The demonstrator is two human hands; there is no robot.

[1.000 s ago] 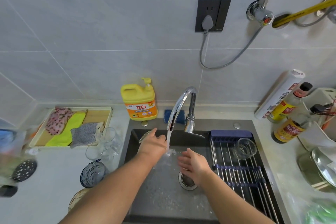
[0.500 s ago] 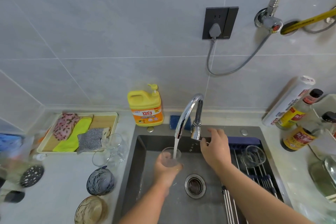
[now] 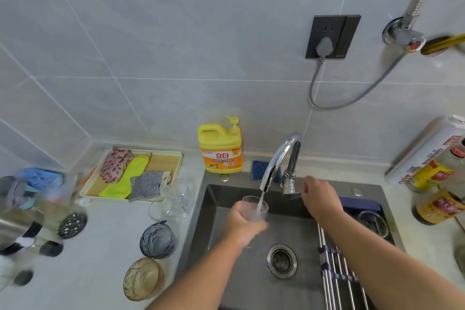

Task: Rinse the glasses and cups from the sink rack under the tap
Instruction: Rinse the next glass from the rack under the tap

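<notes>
Step in hand, I'd say: rinsing. The glass (image 3: 254, 209) is upright under the tap (image 3: 279, 156) spout, over the far part of the sink (image 3: 251, 289), with the stream (image 3: 261, 199) running into its mouth.

To do it well:
- Centre the rim under the stream.
- Let it fill, swirl, and tip out toward the drain (image 3: 281, 260).
- Rotate so the outer wall and rim get wet too.
- Wet glass is slippery: grip low and firm, without crushing the thin wall.
- Flow looks moderate. More would likely splash the counter.

Pose:
- Left hand (image 3: 240, 223) wraps the glass from the near-left side, fingers curled round its lower wall. The forearm comes in from near, angled right.
- Right hand (image 3: 319, 199) is at the tap's base, fingers bent toward the metal. I can't tell if it pinches the lever or just touches it.
- The right forearm crosses over the rack (image 3: 332, 267) on the sink's right side.

Another glass (image 3: 372, 220) sits at the rack's far end, just right of that hand, probably next. Clear glasses (image 3: 176, 199) stand on the counter left of the sink, likely the done pile.
</notes>
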